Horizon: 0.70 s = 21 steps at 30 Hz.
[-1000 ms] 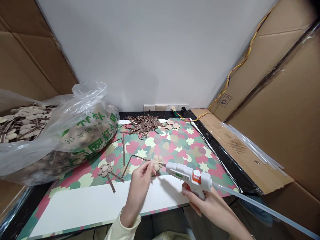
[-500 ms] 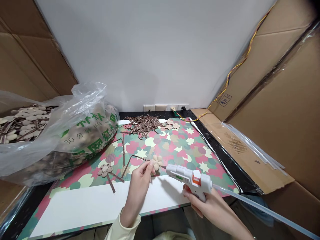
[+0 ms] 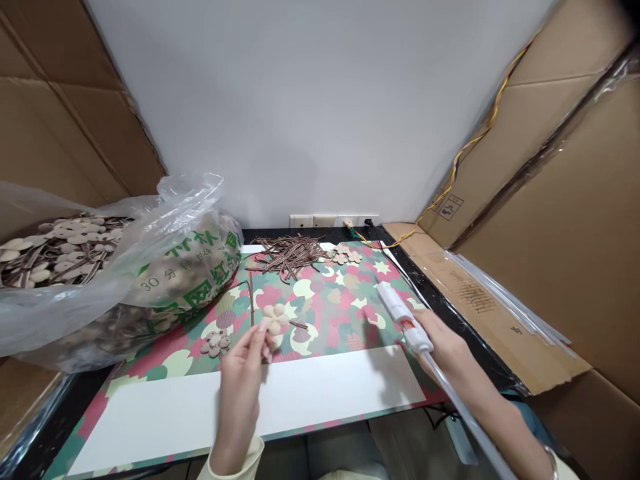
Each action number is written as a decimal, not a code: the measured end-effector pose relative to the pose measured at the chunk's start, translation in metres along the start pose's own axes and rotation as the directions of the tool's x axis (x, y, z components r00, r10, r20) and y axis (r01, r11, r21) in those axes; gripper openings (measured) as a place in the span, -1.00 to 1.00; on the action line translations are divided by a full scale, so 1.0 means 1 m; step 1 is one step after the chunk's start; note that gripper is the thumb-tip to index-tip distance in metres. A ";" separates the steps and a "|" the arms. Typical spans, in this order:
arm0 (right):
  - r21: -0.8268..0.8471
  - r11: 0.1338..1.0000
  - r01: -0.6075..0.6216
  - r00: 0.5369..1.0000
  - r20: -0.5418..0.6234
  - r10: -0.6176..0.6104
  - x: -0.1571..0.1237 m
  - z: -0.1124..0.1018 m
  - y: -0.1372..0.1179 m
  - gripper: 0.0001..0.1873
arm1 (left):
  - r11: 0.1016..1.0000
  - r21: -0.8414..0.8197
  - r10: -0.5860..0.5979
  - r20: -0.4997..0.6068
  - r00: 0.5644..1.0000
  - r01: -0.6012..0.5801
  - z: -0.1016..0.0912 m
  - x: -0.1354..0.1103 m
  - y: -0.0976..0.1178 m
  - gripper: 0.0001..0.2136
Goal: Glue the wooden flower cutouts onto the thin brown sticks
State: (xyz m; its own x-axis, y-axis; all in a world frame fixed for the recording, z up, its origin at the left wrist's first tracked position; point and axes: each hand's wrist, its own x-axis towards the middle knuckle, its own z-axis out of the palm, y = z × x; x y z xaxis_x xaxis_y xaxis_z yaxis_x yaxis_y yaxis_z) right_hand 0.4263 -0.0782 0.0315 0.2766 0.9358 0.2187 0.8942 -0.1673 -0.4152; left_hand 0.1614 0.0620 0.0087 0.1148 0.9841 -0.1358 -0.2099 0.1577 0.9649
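Between the thumb and fingertips of my left hand (image 3: pixel 244 373) is a cream felt flower (image 3: pixel 276 319), held over the table. A brown striped ribbon (image 3: pixel 299 325) shows at its right side. My right hand (image 3: pixel 447 347) grips a white hot glue gun (image 3: pixel 397 307), its nozzle pointing up and left, apart from the flower. A long clear glue stick (image 3: pixel 465 413) runs out of the gun's back end. A greyish felt flower (image 3: pixel 216 343) lies just left of my left hand. Another ribbon (image 3: pixel 251 300) rests bent on the table behind it.
A heap of brown ribbons (image 3: pixel 293 255) and several flat felt flowers (image 3: pixel 345 253) lie at the back. A plastic bag (image 3: pixel 190 267) of felt pieces bulges over the left side. White paper (image 3: pixel 345 383) lies in front. Cardboard (image 3: pixel 560 173) and glue sticks (image 3: pixel 505 293) flank the right.
My left hand has moved left with the flower. The glue gun has swung away to the right and back, its nozzle now away from the flower.
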 end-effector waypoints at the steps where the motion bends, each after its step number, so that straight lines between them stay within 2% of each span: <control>1: -0.119 0.992 0.048 0.998 -0.022 -0.051 0.009 0.000 0.009 -0.73 | 0.998 -0.055 0.020 -0.050 0.999 -0.022 -0.006 0.001 0.002 -0.77; 4: -0.432 0.901 0.047 0.999 -0.002 -0.053 0.034 0.005 0.032 -0.70 | 0.982 -0.173 0.038 -0.198 0.979 -0.073 -0.021 0.001 0.007 -0.79; 6: -0.517 0.854 0.047 0.999 0.045 -0.028 0.046 0.011 0.044 -0.74 | 0.973 -0.209 0.035 -0.272 0.962 -0.095 -0.029 0.000 0.007 -0.79; 9: -0.468 0.881 0.064 0.993 0.116 -0.011 0.059 0.018 0.056 -0.77 | 0.969 -0.218 0.043 -0.320 0.946 -0.118 -0.037 -0.002 0.003 -0.77; 12: -0.344 0.934 0.093 0.973 0.231 -0.012 0.068 0.015 0.065 -0.70 | 0.971 -0.209 0.042 -0.327 0.944 -0.116 -0.043 -0.003 -0.001 -0.77; 17: -0.272 0.945 0.179 0.901 0.431 -0.047 0.089 -0.014 0.061 -0.46 | 0.987 -0.136 0.041 -0.271 0.962 -0.080 -0.047 -0.004 -0.004 -0.77; 19: -0.280 0.948 0.154 0.898 0.440 -0.016 0.099 -0.029 0.046 -0.47 | 0.994 -0.080 0.047 -0.273 0.961 -0.071 -0.050 -0.005 -0.004 -0.74; 21: -0.304 0.947 0.100 0.946 0.325 0.004 0.110 -0.039 0.020 -0.63 | 0.997 -0.027 0.055 -0.289 0.956 -0.066 -0.052 -0.006 -0.005 -0.73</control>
State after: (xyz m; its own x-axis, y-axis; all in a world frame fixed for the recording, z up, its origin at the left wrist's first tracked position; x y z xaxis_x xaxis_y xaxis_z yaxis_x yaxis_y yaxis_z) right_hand 0.4888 0.0093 0.0817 0.1509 0.9852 -0.0817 0.9819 -0.1590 -0.1027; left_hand 0.1115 0.0599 -0.0071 -0.1821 0.9731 -0.1415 -0.2428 0.0949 0.9654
